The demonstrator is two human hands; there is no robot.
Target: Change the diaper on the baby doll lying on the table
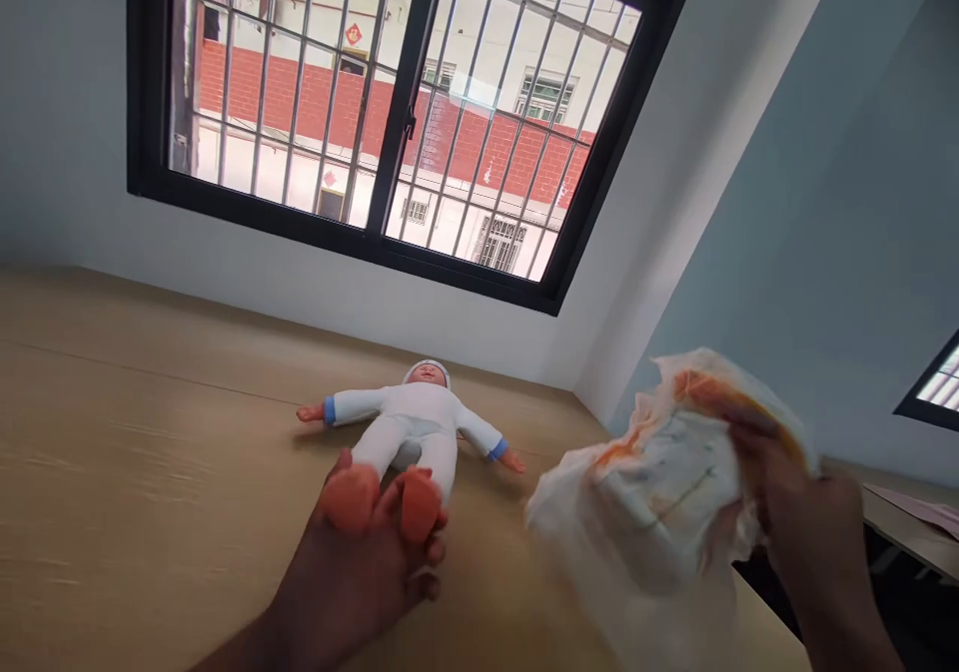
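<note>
A baby doll (pixel 426 412) in a white suit with blue cuffs and a white cap lies on its back on the wooden surface. Its feet point toward me, and my left hand (pixel 360 572) grips both legs near the ankles, fingers curled around them with the reddish soles showing. On the right, my right hand (pixel 805 522) clutches a crumpled white diaper (pixel 666 472) with orange and yellow markings. The diaper hangs in the air beside the doll, its lower part smeared by motion. The fingertips of my right hand are partly hidden in its folds.
The wooden tabletop (pixel 150 472) runs up to the pale wall. Above it is a dark-framed window (pixel 367 243) with metal bars. At the far right a pink cloth (pixel 918 508) lies on another surface, with dark slats below.
</note>
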